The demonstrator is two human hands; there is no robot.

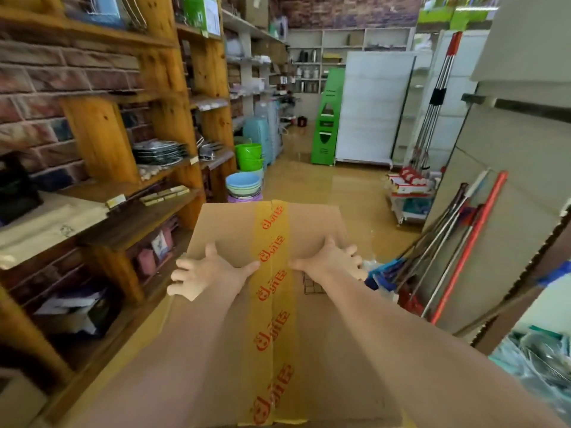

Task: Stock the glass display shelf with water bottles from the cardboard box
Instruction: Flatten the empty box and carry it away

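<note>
The shop aisle is bright and evenly lit, with soft, weak shadows. Glare lies on the glossy floor (309, 186) beyond the cardboard box (268, 304), where pale streaks mirror the white panel (370, 106) behind it. The wide-angle lens bends the wooden shelves (102, 134) left of the box and the mop handles (457, 242) to its right. Detail is soft throughout, most smeared at the frame edges and lower corners; the box's tape print stays readable.
</note>
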